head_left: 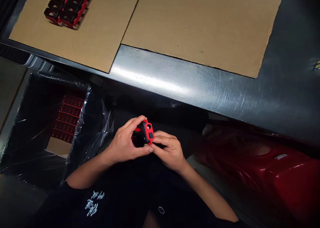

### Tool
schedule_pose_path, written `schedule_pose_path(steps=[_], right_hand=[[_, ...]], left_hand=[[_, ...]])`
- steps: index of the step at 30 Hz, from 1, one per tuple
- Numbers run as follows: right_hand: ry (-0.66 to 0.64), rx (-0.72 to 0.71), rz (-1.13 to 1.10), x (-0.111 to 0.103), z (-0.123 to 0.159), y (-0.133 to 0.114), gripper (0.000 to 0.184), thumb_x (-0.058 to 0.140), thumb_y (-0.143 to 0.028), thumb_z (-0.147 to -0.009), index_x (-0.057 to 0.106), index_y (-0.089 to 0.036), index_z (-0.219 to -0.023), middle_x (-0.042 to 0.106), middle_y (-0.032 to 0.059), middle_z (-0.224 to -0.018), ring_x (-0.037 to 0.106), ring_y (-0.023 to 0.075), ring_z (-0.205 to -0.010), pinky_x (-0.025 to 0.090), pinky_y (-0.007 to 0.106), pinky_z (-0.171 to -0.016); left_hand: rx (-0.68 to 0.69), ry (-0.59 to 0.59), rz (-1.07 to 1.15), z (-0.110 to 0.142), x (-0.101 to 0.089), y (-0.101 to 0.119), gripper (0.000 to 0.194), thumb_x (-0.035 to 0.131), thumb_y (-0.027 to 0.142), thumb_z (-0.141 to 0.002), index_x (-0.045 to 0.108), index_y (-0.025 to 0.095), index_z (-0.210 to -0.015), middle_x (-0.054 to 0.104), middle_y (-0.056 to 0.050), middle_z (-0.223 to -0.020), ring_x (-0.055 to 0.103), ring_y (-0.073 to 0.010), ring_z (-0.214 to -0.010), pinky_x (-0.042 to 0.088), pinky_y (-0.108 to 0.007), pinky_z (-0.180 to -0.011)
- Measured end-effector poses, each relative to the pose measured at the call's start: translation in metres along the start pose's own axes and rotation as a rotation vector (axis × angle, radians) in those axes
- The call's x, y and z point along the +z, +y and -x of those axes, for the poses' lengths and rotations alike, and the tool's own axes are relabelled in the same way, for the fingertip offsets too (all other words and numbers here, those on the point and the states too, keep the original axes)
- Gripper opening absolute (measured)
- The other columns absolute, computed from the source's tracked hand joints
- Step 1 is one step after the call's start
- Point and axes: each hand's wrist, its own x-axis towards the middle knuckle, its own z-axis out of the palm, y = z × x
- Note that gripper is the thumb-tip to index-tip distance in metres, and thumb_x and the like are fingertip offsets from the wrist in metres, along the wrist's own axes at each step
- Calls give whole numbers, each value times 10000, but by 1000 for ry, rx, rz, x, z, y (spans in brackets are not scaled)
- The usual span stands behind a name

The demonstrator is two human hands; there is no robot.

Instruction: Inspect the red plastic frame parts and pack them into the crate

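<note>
- Our left hand (124, 142) and right hand (168, 150) curl closed, both pinching one red-and-black plastic part (148, 132), held just off the steel table (175, 84)
- Two cardboard sheets (200, 21); one cluster of similar parts (65, 9), count unclear

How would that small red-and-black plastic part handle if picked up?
The small red-and-black plastic part is probably light and stiff: the left hand and right hand pinch it with fingertips, and it doesn't bend. Its flat sides suggest it wouldn't roll.
</note>
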Motion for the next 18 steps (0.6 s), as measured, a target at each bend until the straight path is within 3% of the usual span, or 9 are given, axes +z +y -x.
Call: schedule_pose_path(steps=[11, 18], right_hand=[[-73, 6, 15, -2, -2, -3, 158, 695, -172, -899, 807, -265, -960, 774, 62, -957, 741, 202, -840, 615, 336, -756], [34, 133, -53, -13, -3, -9, 157, 666, -225, -902, 763, -243, -1024, 767, 57, -965, 734, 213, -865, 604, 356, -792]], left_hand=[[215, 88, -36, 1, 2, -2, 762, 797, 272, -762, 473, 213, -1450, 619, -146, -1356, 652, -253, -1197, 647, -364, -894], [222, 68, -92, 0, 2, -2, 763, 784, 287, -778, 452, 222, -1462, 614, -142, -1358, 661, -264, -1190, 636, -414, -934]])
